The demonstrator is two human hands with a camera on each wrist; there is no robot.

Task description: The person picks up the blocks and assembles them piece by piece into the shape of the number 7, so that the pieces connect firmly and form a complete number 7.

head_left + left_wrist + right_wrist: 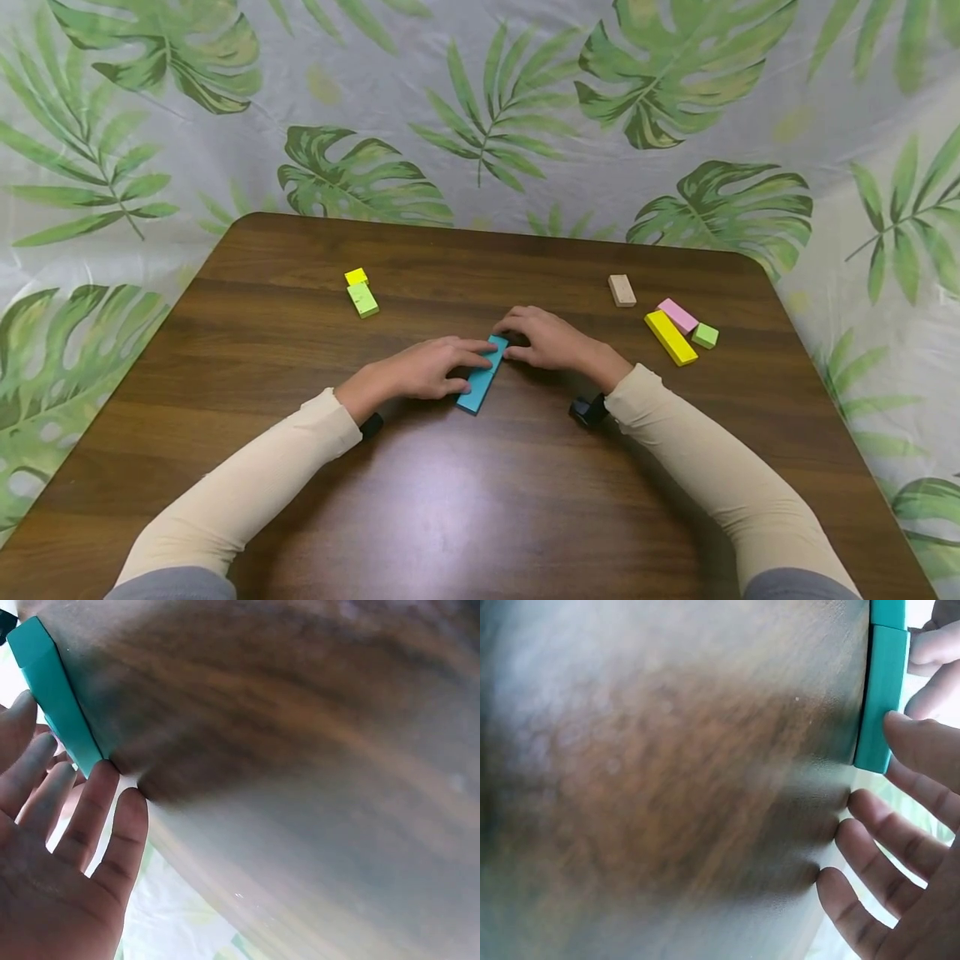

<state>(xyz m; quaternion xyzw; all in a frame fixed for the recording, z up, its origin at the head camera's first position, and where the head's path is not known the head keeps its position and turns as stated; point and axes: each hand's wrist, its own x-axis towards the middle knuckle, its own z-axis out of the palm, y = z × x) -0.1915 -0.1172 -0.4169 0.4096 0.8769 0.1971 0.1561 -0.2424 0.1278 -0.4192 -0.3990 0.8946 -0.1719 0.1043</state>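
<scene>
Two blue blocks lie end to end on the table, forming one slanting bar in the head view: a near block (474, 397) and a far block (497, 341). My left hand (431, 367) reaches over from the left, its straight fingers resting across the tops around the seam and its thumb at the near block's left side. From the right, my right hand (551, 339) pinches the far block's end between thumb and index finger. In the right wrist view its thumb presses the blue block (881, 705), while the other fingers spread by the tabletop.
On the brown table (450, 517), a small yellow block (356, 276) touches a light green block (363, 300) at the back left. Toward the right are a natural wood block (622, 290), a pink block (678, 316), a long yellow block (671, 337) and a green cube (705, 336).
</scene>
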